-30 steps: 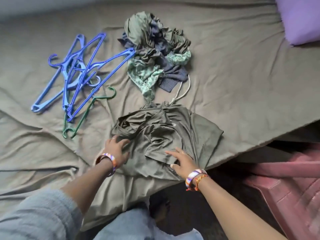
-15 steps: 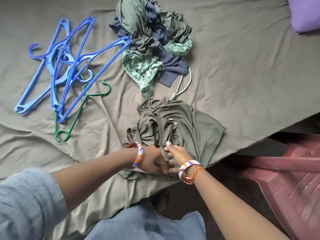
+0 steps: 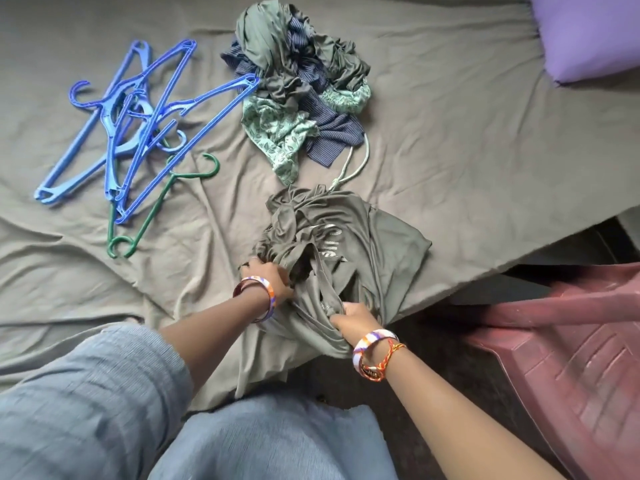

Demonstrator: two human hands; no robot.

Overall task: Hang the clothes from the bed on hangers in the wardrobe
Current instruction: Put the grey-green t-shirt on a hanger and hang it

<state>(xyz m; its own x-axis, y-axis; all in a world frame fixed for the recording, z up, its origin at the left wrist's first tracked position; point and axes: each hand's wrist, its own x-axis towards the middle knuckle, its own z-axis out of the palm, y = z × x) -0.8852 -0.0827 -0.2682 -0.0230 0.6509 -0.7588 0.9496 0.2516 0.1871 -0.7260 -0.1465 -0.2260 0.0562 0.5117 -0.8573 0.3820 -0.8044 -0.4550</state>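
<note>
While both hands work at the lower centre of the frame, we note the left hand (image 3: 272,277) with its grip clamped on bunched cloth of the olive garment (image 3: 360,244), and the right hand (image 3: 353,318) with its grip clamped on a fold nearer the bed (image 3: 467,150) edge. The garment lies crumpled at that edge. Above it, upper centre, sits a pile of clothes (image 3: 298,84). At upper left we record blue hangers (image 3: 138,123) overlapping a green hanger (image 3: 145,216). A purple pillow (image 3: 588,32) occupies the upper right corner.
</note>
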